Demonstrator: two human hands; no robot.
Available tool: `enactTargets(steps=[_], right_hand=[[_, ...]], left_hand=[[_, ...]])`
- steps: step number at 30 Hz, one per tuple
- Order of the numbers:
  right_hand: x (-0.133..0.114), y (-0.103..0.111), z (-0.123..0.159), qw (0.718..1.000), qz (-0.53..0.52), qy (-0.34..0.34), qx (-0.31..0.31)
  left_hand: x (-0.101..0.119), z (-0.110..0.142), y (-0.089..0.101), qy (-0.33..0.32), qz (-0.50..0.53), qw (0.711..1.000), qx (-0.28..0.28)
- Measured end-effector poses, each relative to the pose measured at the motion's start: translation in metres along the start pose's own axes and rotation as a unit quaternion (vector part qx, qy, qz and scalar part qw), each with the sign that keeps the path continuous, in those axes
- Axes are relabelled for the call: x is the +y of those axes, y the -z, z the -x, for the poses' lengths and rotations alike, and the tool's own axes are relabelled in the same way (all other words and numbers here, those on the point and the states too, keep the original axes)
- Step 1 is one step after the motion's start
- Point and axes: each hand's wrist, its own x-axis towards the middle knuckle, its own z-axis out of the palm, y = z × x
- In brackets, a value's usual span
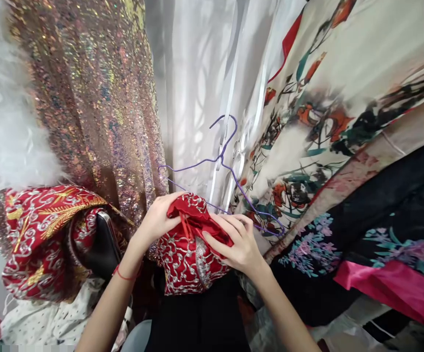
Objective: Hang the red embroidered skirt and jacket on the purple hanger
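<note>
Both my hands grip a red garment point(186, 261) with silver embroidery, folded over the bottom bar of a purple wire hanger point(222, 156). My left hand point(164, 212) pinches its upper left edge, thumb on the inner side. On the right, my right hand point(239, 239) has its fingers and thumb round the opposite edge. Between the hands the plain red lining shows, with thin red straps point(187, 227) lying in the opening. The hanger's hook points up and is free of any rail. Part of the hanger's lower bar is hidden behind the garment and my right hand.
A red cloth with gold and silver embroidery point(46, 234) lies at left on a white dotted fabric point(46, 322). Behind hang a sequinned dress point(98, 98), white sheer cloth point(193, 73) and a floral cream garment point(329, 112). Dark floral fabric point(391, 195) and pink cloth point(395, 288) are at right.
</note>
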Motion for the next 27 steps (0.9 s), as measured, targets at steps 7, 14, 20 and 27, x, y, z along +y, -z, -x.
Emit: enactTargets(steps=[7, 14, 20, 27], right_hand=[[0.004, -0.009, 0.004, 0.995, 0.084, -0.023, -0.038], [-0.006, -0.018, 0.007, 0.999, -0.011, 0.034, 0.013], [-0.03, -0.005, 0.02, 0.961, -0.243, 0.111, -0.077], [-0.022, -0.001, 0.053, 0.923, -0.226, -0.059, -0.307]], left_hand=[[-0.016, -0.012, -0.02, 0.116, 0.033, 0.993, 0.019], [-0.03, -0.011, -0.017, 0.147, 0.035, 0.988, -0.042], [-0.05, -0.018, -0.009, 0.23, -0.011, 0.972, 0.041], [-0.062, -0.034, -0.016, 0.305, -0.104, 0.931, 0.169]])
